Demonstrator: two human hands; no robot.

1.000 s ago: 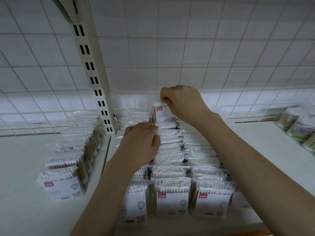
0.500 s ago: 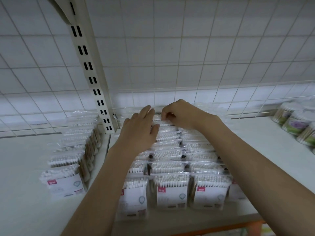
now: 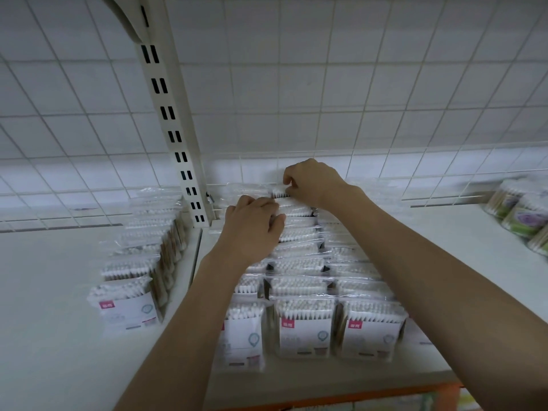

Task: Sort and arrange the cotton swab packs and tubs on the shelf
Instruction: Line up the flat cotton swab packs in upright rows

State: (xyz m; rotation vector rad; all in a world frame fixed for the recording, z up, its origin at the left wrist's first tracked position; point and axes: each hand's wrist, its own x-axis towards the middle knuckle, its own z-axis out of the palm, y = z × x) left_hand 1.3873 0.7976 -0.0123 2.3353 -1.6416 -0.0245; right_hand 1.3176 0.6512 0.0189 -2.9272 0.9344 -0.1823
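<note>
Seating the rearmost cotton swab pack at frame centre: the right hand pinches its top edge, and the left hand, fingers curled, rests on the packs of the middle row. Lower the pack upright, flush against the wire grid back. Fingertips and pack label are hidden; the tubs at right edge are blurred.

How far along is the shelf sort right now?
Done: packs stand in neat rows in the middle, and a single row stands left of the upright. In hand: the right hand pinches the rear pack at the back of the middle row, while the left hand rests on the packs beside it. Left: the tubs lie huddled at far right.
</note>
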